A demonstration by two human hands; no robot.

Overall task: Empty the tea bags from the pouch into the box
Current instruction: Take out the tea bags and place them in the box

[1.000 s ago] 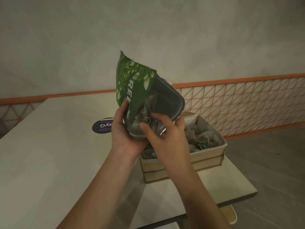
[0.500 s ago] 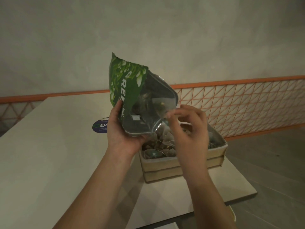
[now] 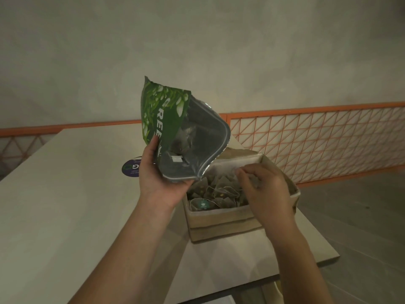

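My left hand (image 3: 161,178) grips a green foil pouch (image 3: 166,116) by its lower edge, holding it tilted with its open mouth facing me above the box. A tea bag (image 3: 185,140) and a white tag show inside the silver lining. The beige fabric box (image 3: 221,222) stands near the table's right edge, with several pyramid tea bags (image 3: 215,189) heaped in it. My right hand (image 3: 262,188) hovers over the box's right half with its fingers curled, pinching at a tea bag; what the fingertips hold is mostly hidden.
The pale table (image 3: 65,205) stretches left and toward me, with a round dark sticker (image 3: 130,168) behind my left hand. An orange lattice railing (image 3: 317,137) runs along the right, above grey floor (image 3: 361,216). A plain wall rises behind.
My right hand came out of the pouch mouth and dropped down to the right over the box. The pouch in my left hand tilted slightly, and more tea bags lie in the box.
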